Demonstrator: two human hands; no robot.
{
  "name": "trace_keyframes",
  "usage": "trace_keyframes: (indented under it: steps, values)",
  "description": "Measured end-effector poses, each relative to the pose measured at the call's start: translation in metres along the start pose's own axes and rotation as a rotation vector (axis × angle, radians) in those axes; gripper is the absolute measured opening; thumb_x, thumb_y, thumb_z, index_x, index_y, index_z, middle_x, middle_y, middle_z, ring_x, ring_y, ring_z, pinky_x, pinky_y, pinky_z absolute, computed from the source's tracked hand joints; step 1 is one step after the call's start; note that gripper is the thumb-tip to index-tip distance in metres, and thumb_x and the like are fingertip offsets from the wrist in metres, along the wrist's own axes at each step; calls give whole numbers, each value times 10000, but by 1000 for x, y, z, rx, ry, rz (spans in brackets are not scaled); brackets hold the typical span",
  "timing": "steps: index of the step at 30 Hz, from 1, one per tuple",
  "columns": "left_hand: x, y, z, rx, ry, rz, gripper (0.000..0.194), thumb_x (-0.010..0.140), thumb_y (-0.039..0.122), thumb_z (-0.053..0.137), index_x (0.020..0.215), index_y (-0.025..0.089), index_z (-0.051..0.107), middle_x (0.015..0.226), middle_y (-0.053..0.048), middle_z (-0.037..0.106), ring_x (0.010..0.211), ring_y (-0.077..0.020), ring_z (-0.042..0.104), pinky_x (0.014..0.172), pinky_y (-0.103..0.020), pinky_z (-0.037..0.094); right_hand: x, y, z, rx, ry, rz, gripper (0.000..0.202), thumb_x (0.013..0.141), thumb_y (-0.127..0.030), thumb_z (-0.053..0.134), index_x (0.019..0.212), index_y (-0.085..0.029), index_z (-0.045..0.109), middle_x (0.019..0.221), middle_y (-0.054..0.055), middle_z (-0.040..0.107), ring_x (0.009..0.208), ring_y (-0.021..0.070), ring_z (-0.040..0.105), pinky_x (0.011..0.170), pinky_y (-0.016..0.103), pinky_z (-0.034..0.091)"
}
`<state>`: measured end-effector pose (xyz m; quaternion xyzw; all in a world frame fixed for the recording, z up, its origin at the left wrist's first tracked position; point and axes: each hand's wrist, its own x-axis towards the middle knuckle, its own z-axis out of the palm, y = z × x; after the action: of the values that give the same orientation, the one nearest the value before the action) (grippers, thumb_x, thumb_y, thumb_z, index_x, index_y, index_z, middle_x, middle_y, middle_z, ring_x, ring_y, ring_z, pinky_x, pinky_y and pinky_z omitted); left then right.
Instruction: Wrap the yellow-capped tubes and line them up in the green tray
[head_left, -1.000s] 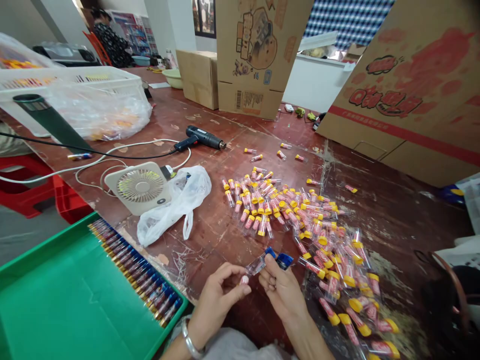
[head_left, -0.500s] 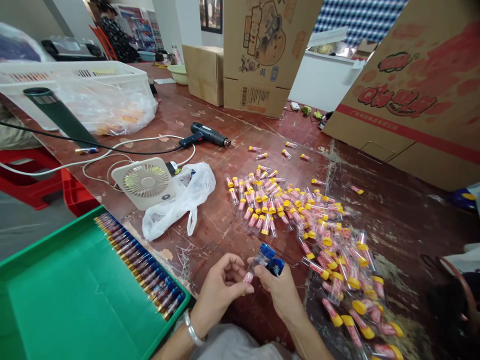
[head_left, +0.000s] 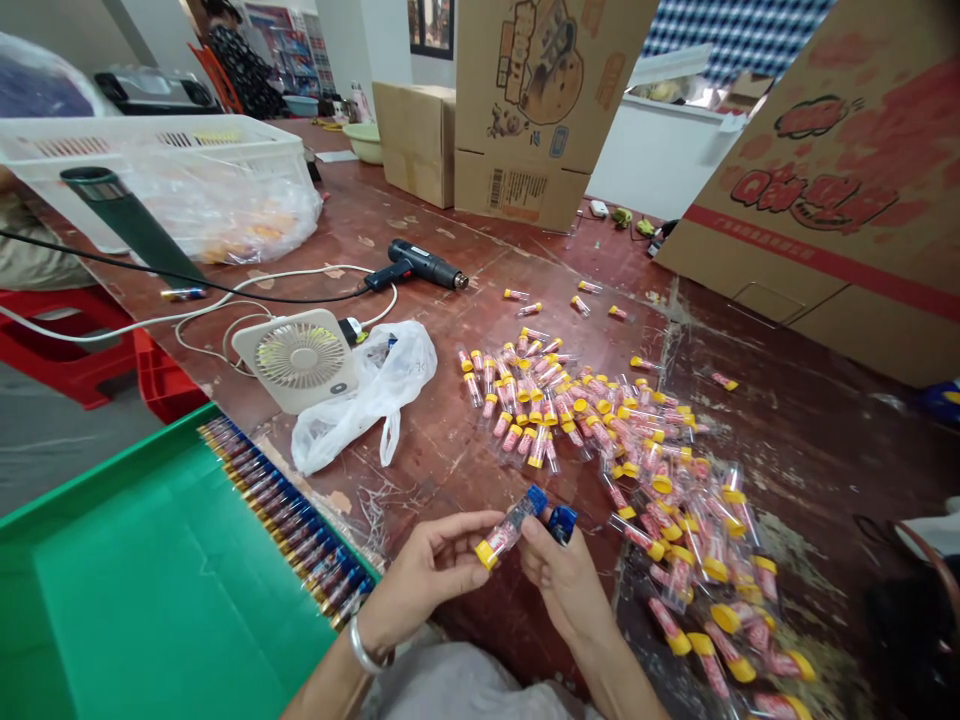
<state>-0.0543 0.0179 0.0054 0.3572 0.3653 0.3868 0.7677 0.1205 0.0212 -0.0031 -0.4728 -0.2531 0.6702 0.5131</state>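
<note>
Cream desk fan (head_left: 301, 362) (tilted back), printed carton (head_left: 551, 115), green bowl (head_left: 364, 146); red stool (head_left: 91, 372)

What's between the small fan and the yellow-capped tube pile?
In the head view, a crumpled white plastic bag lies beside the fan, then a strip of red-brown tabletop before the tube pile.

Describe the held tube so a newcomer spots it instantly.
From the green tray at lower left, look right to the left hand and right hand. Held between them is the tube, yellow cap nearer the left hand. Unlike the piled tubes at right, it shows blue wrap opposite its cap.
</note>
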Motion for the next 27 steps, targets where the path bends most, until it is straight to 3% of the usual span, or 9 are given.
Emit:
trace_keyframes:
  steps: [3, 6, 11, 15, 27]
  values:
    - [0, -1, 1, 46, 84, 23, 392, 760, 299, 757, 1136, 196, 720, 1045, -84, 757, 1017, -252, 657, 904, -337, 490, -1, 3, 3, -20, 1, -6, 426, 708, -414, 793, 638, -212, 425, 498, -116, 265, 454, 64, 148, 422, 232, 121]
    - [4, -4, 4, 74, 188, 51, 320, 730, 314, 777, 1021, 181, 767, 985, -85, 778, 971, -265, 681, 895, -359, 509, -1, 7, 5, -74, 16, -18, 417, 699, -432, 793, 633, -203, 451, 499, -111, 279, 458, 65, 159, 422, 235, 126]
    - [10, -12, 8, 21, 340, 81, 226, 660, 313, 830, 812, 151, 785, 766, -71, 781, 656, -186, 690, 650, -278, 559, -3, 12, 10, -124, 15, -18, 409, 693, -450, 787, 619, -195, 476, 493, -105, 288, 450, 64, 172, 418, 238, 132]
    - [11, -17, 11, -75, 396, 61, 236, 623, 309, 855, 758, 135, 772, 692, -62, 766, 569, -147, 667, 578, -242, 551, -4, 13, 11, -134, 21, -16, 388, 702, -447, 784, 632, -184, 507, 502, -102, 301, 452, 62, 171, 416, 238, 132]
    - [13, -20, 17, -127, 448, 90, 220, 622, 276, 858, 741, 118, 762, 638, -53, 753, 583, -147, 676, 571, -227, 559, -1, 18, 8, -144, 42, -21, 393, 709, -443, 784, 635, -183, 498, 514, -100, 300, 454, 57, 171, 415, 237, 129]
